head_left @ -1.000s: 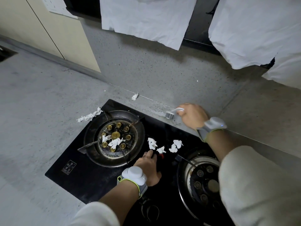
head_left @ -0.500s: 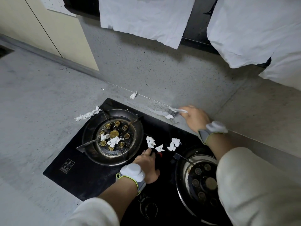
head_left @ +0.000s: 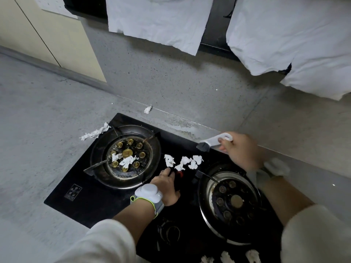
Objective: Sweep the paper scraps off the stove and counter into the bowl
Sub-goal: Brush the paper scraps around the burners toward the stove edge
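The right hand (head_left: 240, 149) grips a small white brush (head_left: 215, 140) by its handle, dark bristle head pointing left and sitting at the back edge of the black stove (head_left: 79, 204), just right of and behind a cluster of white paper scraps (head_left: 183, 161) that lies on the glass between the two burners. The bristles are near the rightmost scrap but apart from it. The left hand (head_left: 167, 184) rests on the stove just in front of the same cluster, fingers curled around something dark with a red patch (head_left: 179, 174); it is too hidden by the hand to tell what it is, and the nearest scrap seems to touch the fingertips.

More scraps lie inside the left burner (head_left: 126, 156), two crumpled pieces among the brass caps with the pan-support prongs standing around them. A long twisted scrap (head_left: 95, 132) lies on the grey counter (head_left: 38, 120) at the stove's back left corner, its right end at the stove's edge. A small scrap (head_left: 147, 109) sits alone on the counter against the wall seam behind the stove. The right burner (head_left: 230, 201) holds no paper that shows. At the bottom edge, three white pieces (head_left: 226, 257) show near the stove's front. White cloths (head_left: 157, 18) hang above the wall
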Tool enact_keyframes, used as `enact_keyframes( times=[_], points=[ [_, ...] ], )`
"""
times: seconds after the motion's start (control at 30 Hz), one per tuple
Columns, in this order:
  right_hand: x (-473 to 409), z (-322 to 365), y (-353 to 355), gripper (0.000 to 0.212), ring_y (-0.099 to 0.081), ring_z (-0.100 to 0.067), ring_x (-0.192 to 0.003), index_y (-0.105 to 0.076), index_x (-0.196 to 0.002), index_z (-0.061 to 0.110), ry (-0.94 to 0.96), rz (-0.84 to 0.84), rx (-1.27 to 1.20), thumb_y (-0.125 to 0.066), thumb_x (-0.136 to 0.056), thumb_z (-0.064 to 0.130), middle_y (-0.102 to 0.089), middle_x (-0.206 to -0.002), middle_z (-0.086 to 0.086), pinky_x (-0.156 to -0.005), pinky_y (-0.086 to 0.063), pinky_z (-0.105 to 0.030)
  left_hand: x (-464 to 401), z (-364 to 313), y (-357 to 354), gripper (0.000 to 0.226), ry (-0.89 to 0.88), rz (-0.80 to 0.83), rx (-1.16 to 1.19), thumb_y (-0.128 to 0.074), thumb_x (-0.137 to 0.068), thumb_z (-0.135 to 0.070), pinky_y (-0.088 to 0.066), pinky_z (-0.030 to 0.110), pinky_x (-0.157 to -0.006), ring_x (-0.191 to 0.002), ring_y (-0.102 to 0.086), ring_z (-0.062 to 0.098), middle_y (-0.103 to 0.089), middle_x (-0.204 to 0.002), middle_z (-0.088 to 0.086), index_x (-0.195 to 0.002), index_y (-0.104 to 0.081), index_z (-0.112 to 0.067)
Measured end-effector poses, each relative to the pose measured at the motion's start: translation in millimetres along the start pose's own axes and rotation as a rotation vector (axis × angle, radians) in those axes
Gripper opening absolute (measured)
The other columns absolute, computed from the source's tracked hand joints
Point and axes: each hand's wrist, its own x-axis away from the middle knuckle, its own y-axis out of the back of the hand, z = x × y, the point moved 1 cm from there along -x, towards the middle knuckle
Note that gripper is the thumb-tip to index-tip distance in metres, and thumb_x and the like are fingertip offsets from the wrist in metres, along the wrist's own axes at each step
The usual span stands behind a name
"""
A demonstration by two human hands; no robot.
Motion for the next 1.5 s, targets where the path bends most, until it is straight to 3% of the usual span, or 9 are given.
enact_keyframes(
  times=[0.1, 0.37, 0.5, 0.6, 0.73, 1.0, 1.27, 1.4, 1.5],
  points=[
    [13, 8, -23, 0.025, -0.064, -0.034, -0.088, -0.065, -0.09, 0.011, 0.113, -0.005, 0.33, -0.05, -0.094, 0.031, -0.07, -0.093, -0.01, -0.069, -0.044, -0.034, 5, 4, -1, 0.065, 0.022, -0.054, 0.102, -0.06, -0.089, -0.04, -0.041, 0.031, -0.109, -0.139, -0.044, 0.024, -0.027, -0.162, 0.0, -0.146, -0.043, -0.014],
    [73, 50, -47, 0.03, -0.063, -0.032, -0.083, -0.059, -0.079, 0.012, 0.364, 0.249, 0.309, -0.048, -0.092, 0.037, -0.065, -0.082, -0.005, -0.073, -0.048, -0.036, 39, 28, -2, 0.045, 0.003, -0.174, 0.321, -0.054, -0.092, -0.027, -0.044, 0.032, -0.105, -0.122, -0.059, 0.027, -0.056, -0.136, 0.006, -0.135, -0.056, -0.014],
    [54, 56, -24, 0.034, -0.064, -0.033, -0.081, -0.059, -0.074, 0.009, 0.198, 0.019, 0.235, -0.049, -0.09, 0.037, -0.072, -0.077, -0.009, -0.071, -0.049, -0.036, 66, 48, -7, 0.043, 0.01, -0.206, 0.315, -0.054, -0.091, -0.025, -0.045, 0.032, -0.104, -0.121, -0.06, 0.026, -0.058, -0.132, 0.005, -0.133, -0.057, -0.016],
    [32, 57, -33, 0.025, -0.061, -0.035, -0.09, -0.058, -0.08, 0.011, 0.236, -0.071, 0.254, -0.049, -0.093, 0.031, -0.068, -0.094, -0.012, -0.073, -0.042, -0.036, 81, 57, -6, 0.043, 0.053, -0.213, 0.298, -0.053, -0.091, -0.025, -0.044, 0.031, -0.105, -0.122, -0.059, 0.025, -0.059, -0.132, 0.004, -0.133, -0.057, -0.018],
    [32, 33, -74, 0.027, -0.061, -0.03, -0.106, -0.066, -0.116, 0.025, 0.285, 0.088, 0.194, -0.048, -0.096, 0.031, -0.065, -0.114, -0.004, -0.085, -0.048, -0.037, 95, 67, -10, 0.046, 0.116, -0.153, 0.286, -0.052, -0.09, -0.028, -0.044, 0.032, -0.106, -0.123, -0.057, 0.025, -0.058, -0.134, 0.005, -0.135, -0.055, -0.019],
    [117, 24, -78, 0.018, -0.063, -0.013, -0.09, -0.071, -0.106, 0.029, 0.507, 0.297, 0.078, -0.061, -0.091, 0.026, -0.065, -0.097, 0.01, -0.083, -0.049, -0.03, 115, 91, -21, 0.049, 0.213, -0.061, 0.229, -0.053, -0.092, -0.035, -0.048, 0.031, -0.1, -0.12, -0.06, 0.023, -0.056, -0.133, 0.003, -0.139, -0.051, -0.022],
    [140, 49, -54, 0.016, -0.066, -0.006, -0.063, -0.068, -0.085, 0.019, 0.075, -0.015, -0.218, -0.056, -0.091, 0.028, -0.069, -0.07, 0.002, -0.068, -0.049, -0.023, 127, 120, -44, 0.047, 0.131, -0.045, 0.133, -0.048, -0.094, -0.039, -0.044, 0.034, -0.105, -0.131, -0.046, 0.025, -0.052, -0.137, 0.002, -0.139, -0.051, -0.024],
    [150, 56, -80, 0.023, -0.06, -0.016, -0.049, -0.064, -0.091, 0.0, -0.393, -0.269, -0.773, -0.055, -0.094, 0.022, -0.065, -0.067, -0.009, -0.051, -0.051, -0.026, 134, 154, -48, 0.048, 0.028, -0.065, 0.05, -0.047, -0.093, -0.037, -0.043, 0.039, -0.106, -0.133, -0.041, 0.024, -0.048, -0.139, 0.001, -0.139, -0.049, -0.025],
    [169, 60, -96, 0.013, -0.053, -0.009, -0.035, -0.056, -0.084, 0.01, -0.689, -0.342, -1.078, -0.054, -0.094, 0.019, -0.061, -0.049, -0.002, -0.042, -0.047, -0.021, 136, 171, -46, 0.049, -0.044, -0.115, -0.13, -0.047, -0.09, -0.038, -0.042, 0.045, -0.103, -0.137, -0.034, 0.026, -0.045, -0.138, 0.001, -0.137, -0.047, -0.024]
  ],
)
